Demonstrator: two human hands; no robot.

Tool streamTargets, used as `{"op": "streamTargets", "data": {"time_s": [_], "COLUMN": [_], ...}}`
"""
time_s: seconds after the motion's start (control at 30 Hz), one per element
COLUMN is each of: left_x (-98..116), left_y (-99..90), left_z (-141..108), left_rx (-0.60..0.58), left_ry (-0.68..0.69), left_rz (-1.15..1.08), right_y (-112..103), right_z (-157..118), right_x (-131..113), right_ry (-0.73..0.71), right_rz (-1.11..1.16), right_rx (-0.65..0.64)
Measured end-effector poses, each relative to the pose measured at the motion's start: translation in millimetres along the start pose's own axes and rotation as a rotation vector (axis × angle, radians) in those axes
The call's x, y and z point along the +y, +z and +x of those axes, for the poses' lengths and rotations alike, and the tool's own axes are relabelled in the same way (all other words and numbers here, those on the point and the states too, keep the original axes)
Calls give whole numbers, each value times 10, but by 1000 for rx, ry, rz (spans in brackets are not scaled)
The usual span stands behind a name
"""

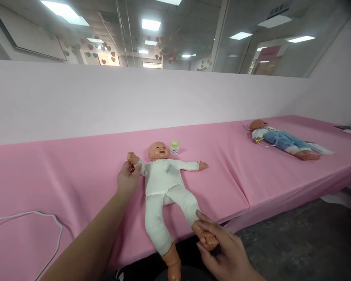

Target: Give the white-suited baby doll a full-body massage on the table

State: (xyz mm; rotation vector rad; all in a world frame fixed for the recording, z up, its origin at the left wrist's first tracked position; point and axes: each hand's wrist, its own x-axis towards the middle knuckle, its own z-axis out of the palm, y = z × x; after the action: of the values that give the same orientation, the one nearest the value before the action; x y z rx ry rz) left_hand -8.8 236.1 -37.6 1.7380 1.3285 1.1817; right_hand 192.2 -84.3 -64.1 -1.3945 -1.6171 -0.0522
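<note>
A baby doll in a white long-sleeved top and white trousers lies on its back on the pink-covered table. Its head points to the wall, and its bare feet reach past the near edge. My left hand is closed round the doll's arm at the sleeve cuff, just below its raised fist. At the lower right, my right hand grips the doll's foot, fingers above and thumb below. Beside the doll's head stands a small white bottle with a green cap.
Another doll in blue trousers lies at the right, with a thin cord about it and a white item by its legs. A white cable curves over the pink cover at left. Behind runs a white wall under glass.
</note>
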Motion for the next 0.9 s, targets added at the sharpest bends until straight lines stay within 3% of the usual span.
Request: {"op": "streamTargets", "data": {"time_s": [0.2,0.33,0.53,0.67,0.8,0.9], "left_x": [13,-54,-75,-48,-77,-170], "left_y": [181,235,225,213,119,2], "left_z": [-153,-158,-144,-136,-34,119], "left_rx": [-111,-204,-253,-234,-157,-22], "left_ry": [503,652,593,490,231,1], "left_rz": [316,414,448,348,53,-227], "right_y": [79,295,554,535,347,179], "right_z": [543,866,1086,1069,901,662], "right_x": [-22,75,223,210,88,-7], "right_ry": [59,112,157,164,103,32], "right_rz": [44,91,156,161,150,98], "right_rx": [43,-9,-31,-4,49,77]}}
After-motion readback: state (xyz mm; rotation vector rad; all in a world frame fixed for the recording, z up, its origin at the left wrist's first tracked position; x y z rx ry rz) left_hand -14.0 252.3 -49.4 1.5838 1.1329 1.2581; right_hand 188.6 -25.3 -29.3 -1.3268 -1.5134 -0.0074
